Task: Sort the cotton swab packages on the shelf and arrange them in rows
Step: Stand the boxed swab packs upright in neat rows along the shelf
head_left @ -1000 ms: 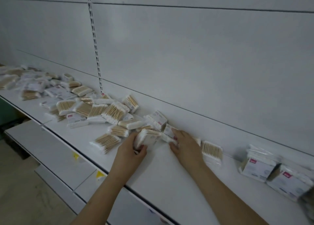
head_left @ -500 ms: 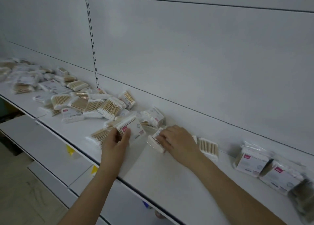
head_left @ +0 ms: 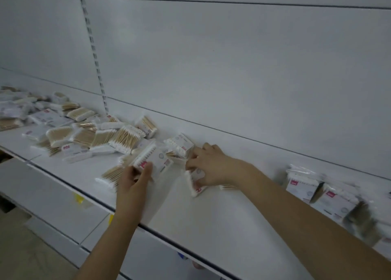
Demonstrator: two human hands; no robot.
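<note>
The left hand [head_left: 135, 179] pinches a white pack of cotton swabs [head_left: 155, 160], thumb on its front face near the red label, the pack lifted and tilted above the shelf [head_left: 211, 222]. Just to the right of that pack, the right hand [head_left: 211, 167] rests over a second pack [head_left: 195, 183] lying on the shelf, its fingers curled round the pack's upper edge. Left of the held pack, a loose heap of packs [head_left: 91, 135] spreads along the shelf toward the back panel [head_left: 232, 68], some label-up, others showing wooden sticks. One more pack [head_left: 111, 177] lies beside the left hand, at the shelf's front. Well to the right of the held pack, a few upright packs [head_left: 317, 193] stand side by side against the back panel, blurred. A lower shelf [head_left: 53, 197] juts out below the heap.
</note>
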